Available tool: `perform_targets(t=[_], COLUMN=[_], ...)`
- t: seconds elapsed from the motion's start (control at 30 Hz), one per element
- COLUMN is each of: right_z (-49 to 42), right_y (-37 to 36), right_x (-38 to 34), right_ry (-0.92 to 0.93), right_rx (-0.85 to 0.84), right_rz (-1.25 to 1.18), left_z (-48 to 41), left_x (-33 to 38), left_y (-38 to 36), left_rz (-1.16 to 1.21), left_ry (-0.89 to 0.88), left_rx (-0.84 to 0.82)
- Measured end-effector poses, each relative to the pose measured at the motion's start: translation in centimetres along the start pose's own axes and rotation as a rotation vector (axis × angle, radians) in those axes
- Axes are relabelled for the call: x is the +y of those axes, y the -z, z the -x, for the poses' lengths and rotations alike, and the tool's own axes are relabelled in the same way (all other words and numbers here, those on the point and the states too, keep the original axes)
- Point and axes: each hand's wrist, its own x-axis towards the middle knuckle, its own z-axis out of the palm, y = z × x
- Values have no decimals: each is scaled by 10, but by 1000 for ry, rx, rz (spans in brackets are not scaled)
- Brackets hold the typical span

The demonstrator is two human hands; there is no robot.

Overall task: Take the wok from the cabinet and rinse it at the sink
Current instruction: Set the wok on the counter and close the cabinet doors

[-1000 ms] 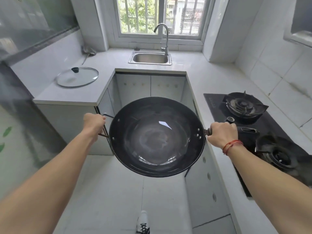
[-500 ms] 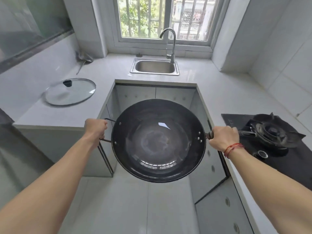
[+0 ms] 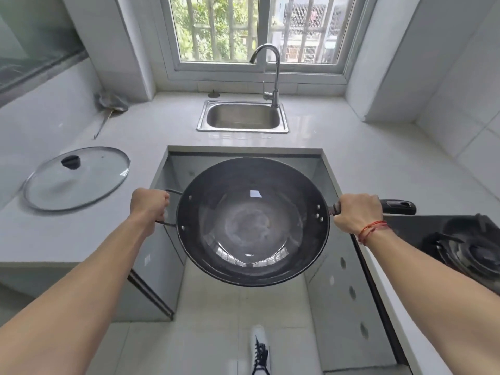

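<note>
The dark, round wok (image 3: pixel 253 221), bare and glossy inside, is gripped by left hand (image 3: pixel 149 204) and right hand (image 3: pixel 356 212).

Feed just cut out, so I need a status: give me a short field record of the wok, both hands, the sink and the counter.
wok: dark, empty, held level in the air
left hand: grips the loop handle
right hand: grips the long handle near the bowl
sink: steel, empty, beyond the wok, below the window
faucet: no water seen running
counter: glass lid on the left, gas burner on the right
</note>
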Motion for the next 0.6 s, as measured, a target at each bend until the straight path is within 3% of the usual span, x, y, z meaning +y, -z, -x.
perform_targets(t=[0.6], right_z=[-294], right_y=[-13], right_x=[-31], right_ry=[32], right_rx=[-67], right_rz=[-33], left_z=[-231], left_x=[106], left_y=[-127], left_rz=[29], left_ry=[40], left_rx=[3])
